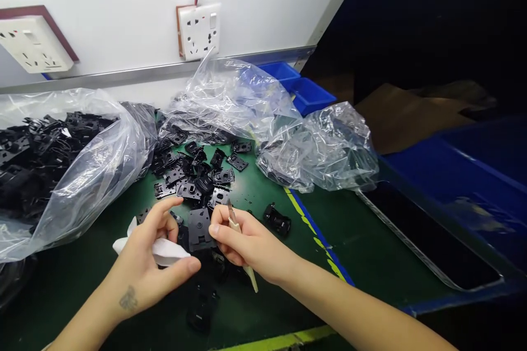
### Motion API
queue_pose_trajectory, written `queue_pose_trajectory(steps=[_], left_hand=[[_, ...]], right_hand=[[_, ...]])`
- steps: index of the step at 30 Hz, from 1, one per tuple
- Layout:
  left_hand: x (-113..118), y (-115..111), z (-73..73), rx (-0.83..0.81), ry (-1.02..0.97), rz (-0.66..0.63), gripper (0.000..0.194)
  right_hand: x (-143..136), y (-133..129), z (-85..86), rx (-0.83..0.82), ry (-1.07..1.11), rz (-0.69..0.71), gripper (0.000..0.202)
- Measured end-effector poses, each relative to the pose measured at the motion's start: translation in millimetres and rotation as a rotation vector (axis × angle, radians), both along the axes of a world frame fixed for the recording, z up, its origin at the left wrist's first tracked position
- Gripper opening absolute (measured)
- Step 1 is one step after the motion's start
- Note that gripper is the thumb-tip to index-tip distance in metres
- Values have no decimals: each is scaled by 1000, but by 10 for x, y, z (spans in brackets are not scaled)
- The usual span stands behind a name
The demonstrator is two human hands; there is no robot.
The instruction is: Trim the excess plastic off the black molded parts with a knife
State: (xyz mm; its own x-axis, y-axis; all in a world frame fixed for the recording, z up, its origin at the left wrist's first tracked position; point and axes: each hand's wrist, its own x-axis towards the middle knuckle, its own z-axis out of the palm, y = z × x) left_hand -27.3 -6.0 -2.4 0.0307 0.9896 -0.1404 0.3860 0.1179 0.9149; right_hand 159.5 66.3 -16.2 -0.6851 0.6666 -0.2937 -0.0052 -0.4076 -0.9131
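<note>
My right hand (pixel 247 241) is closed around a small knife (pixel 234 224) with a pale handle, its blade pointing up. The same hand's thumb and fingertips pinch the edge of a flat, square black plastic part (pixel 200 226). My left hand (pixel 150 258) has a crumpled white cloth or tissue (pixel 168 251) tucked against its palm under the curled fingers. Its thumb and index finger are spread apart, just left of the black part. Beyond both hands lies a loose heap of similar black plastic parts (pixel 191 189).
A clear plastic bag (pixel 94 175) full of black parts lies at left. More crumpled clear plastic (pixel 317 148) lies behind the heap, near blue bins (pixel 308 96). A single black part (pixel 277 220) rests right of my hands. Wall sockets (pixel 200 32) sit above the green table (pixel 354 225).
</note>
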Motion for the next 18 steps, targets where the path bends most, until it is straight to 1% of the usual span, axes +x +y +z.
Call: queue_pose_trajectory(steps=[1, 2, 4, 6, 8, 9, 10, 11, 13, 14, 15, 16, 17, 18], left_hand=[[18, -2, -21, 11, -9, -9, 65], [27, -6, -40, 24, -53, 6, 57], [28, -25, -65, 68, -195, 87, 40], [26, -59, -63, 137, -306, 205, 33], [39, -95, -45, 211, -307, 298, 25], [50, -109, -39, 254, -276, 305, 23], [64, -116, -40, 301, -229, 282, 23], [76, -115, -49, 353, -170, 232, 24], [92, -90, -93, 446, -49, 96, 25], [94, -70, -122, 478, -3, 44, 25], [93, -48, -151, 485, 32, 20, 26], [89, -29, -173, 462, 51, 13, 29], [85, -15, -187, 402, 49, 8, 33], [83, -6, -190, 302, 27, -5, 36]], right_hand=[[0, -11, 0, 8, -5, 8, 25], [1, -21, 1, 20, -11, 14, 25], [4, -39, 2, 51, -25, 17, 24], [8, -48, 1, 82, -37, 9, 24], [10, -50, -5, 109, -45, 6, 25], [10, -49, -8, 120, -46, 8, 25], [8, -48, -9, 130, -46, 12, 25], [6, -48, -10, 139, -44, 20, 25], [2, -54, -3, 158, -34, 39, 27], [1, -60, 2, 168, -29, 48, 28], [0, -67, 8, 180, -25, 56, 30], [1, -75, 13, 193, -24, 65, 31], [2, -83, 16, 206, -25, 72, 31], [3, -90, 17, 219, -27, 80, 30]])
